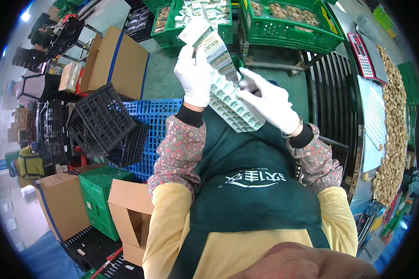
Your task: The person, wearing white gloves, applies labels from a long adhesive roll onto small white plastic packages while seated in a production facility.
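My left hand, in a white glove, grips a bundle of printed labels between thumb and fingers. Below it hang sheets of small green-and-white stickers, bent along their length. My right hand, also gloved, is at the right edge of these sheets with thumb and forefinger spread; whether it pinches a sticker is not plain. Beyond my left hand, a green plastic crate holds many loose labels and a tray of mushrooms.
Another green crate holds packed mushrooms. At the right are a red-framed scale, a sticker sheet and a long heap of mushrooms. Black crates lie on a blue plastic pallet at the left, near cardboard boxes. People are farther left.
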The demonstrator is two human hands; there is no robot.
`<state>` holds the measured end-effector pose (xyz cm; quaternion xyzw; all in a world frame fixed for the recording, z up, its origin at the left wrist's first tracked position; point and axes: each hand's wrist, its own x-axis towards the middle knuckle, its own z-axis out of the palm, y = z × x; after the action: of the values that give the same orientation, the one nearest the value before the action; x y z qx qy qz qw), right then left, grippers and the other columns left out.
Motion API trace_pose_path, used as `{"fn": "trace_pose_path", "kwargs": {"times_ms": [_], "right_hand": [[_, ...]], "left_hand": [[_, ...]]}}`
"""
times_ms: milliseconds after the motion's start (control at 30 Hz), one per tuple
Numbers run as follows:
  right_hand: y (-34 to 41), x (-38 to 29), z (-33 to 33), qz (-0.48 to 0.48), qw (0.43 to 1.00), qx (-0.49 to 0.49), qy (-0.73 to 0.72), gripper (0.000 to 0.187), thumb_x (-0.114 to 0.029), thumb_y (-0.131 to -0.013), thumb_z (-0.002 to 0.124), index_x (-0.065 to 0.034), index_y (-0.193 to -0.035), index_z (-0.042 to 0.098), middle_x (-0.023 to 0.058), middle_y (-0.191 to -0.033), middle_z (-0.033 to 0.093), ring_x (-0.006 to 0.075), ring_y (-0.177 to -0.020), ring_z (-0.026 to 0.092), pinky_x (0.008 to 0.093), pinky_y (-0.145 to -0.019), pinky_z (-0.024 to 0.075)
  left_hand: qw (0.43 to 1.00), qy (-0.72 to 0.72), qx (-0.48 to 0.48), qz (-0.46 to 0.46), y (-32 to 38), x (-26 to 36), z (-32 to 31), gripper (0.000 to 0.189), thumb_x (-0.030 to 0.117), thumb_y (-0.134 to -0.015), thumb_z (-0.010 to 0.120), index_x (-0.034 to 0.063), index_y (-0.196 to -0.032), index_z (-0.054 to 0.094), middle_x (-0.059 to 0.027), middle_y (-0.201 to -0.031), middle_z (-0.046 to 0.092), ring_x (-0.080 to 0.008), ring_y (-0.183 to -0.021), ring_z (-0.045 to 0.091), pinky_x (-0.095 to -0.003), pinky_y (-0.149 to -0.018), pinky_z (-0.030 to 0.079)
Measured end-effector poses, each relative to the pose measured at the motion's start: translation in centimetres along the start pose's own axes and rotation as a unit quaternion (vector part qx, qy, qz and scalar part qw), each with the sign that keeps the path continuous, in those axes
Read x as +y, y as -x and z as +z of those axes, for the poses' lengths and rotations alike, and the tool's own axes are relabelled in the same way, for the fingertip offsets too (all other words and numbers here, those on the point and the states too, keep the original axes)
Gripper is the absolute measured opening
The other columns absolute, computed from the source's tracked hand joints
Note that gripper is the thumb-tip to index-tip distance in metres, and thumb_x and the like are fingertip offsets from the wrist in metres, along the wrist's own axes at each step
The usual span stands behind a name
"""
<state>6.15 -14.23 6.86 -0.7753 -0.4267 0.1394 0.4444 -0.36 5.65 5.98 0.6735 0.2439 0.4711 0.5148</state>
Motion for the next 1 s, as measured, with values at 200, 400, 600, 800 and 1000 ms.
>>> {"fn": "trace_pose_path", "kwargs": {"times_ms": [200, 400, 600, 800, 1000], "right_hand": [[-2.5, -0.4, 1.4, -0.22, 0.968, 0.068, 0.098, 0.041, -0.011, -0.089, 0.066, -0.011, -0.13, 0.061, 0.0107, -0.099, 0.064, 0.0264, -0.086, 0.064, 0.0355, -0.074, 0.0542], [-1.5, -1.2, 1.6, -0.233, 0.956, 0.027, 0.174, 0.049, -0.004, -0.087, 0.06, -0.0126, -0.135, 0.058, 0.0119, -0.099, 0.065, 0.0294, -0.088, 0.065, 0.0378, -0.074, 0.0544], [1.1, -3.1, 1.0, -0.197, 0.979, 0.041, 0.022, 0.037, -0.005, -0.092, 0.063, -0.0106, -0.129, 0.064, 0.0082, -0.098, 0.069, 0.0169, -0.075, 0.065, 0.0282, -0.069, 0.0544], [-3.6, -0.8, -5.0, 0.148, 0.939, -0.061, -0.304, 0.031, -0.034, -0.098, 0.062, -0.0057, -0.093, 0.073, -0.0052, -0.066, 0.058, 0.0001, -0.05, 0.043, 0.0187, -0.044, 0.0312], [-6.1, 1.4, -3.5, 0.016, 0.972, -0.108, -0.206, 0.039, -0.035, -0.099, 0.059, -0.0005, -0.088, 0.074, -0.002, -0.061, 0.057, 0.0037, -0.048, 0.044, 0.0221, -0.045, 0.035]], "left_hand": [[0.991, -0.067, 0.022, 0.11, -0.1, -0.6, 0.8, 0.01, 0.005, -0.092, 0.064, -0.003, -0.099, 0.063, -0.0178, -0.084, 0.066, -0.0246, -0.067, 0.066, -0.0352, -0.063, 0.052], [0.991, -0.127, 0.016, 0.033, -0.7, -1.8, 0.4, 0.012, 0.006, -0.092, 0.064, -0.0028, -0.1, 0.064, -0.0191, -0.083, 0.066, -0.0293, -0.069, 0.066, -0.037, -0.064, 0.052], [0.985, -0.172, 0.021, 0.008, -1.9, -5.1, -1.2, 0.016, 0.007, -0.092, 0.064, -0.0031, -0.104, 0.066, -0.0156, -0.082, 0.067, -0.0231, -0.067, 0.063, -0.034, -0.064, 0.05], [0.95, 0.065, -0.281, -0.118, -2.3, -1.0, -3.5, 0.027, 0.005, -0.093, 0.063, -0.0056, -0.118, 0.065, -0.003, -0.097, 0.07, -0.0053, -0.08, 0.059, -0.0216, -0.069, 0.047], [0.888, 0.124, -0.393, -0.205, -0.3, 1.9, -3.6, 0.04, 0.009, -0.094, 0.063, -0.0073, -0.13, 0.058, -0.0124, -0.118, 0.068, -0.0135, -0.104, 0.065, -0.0277, -0.092, 0.051]]}}
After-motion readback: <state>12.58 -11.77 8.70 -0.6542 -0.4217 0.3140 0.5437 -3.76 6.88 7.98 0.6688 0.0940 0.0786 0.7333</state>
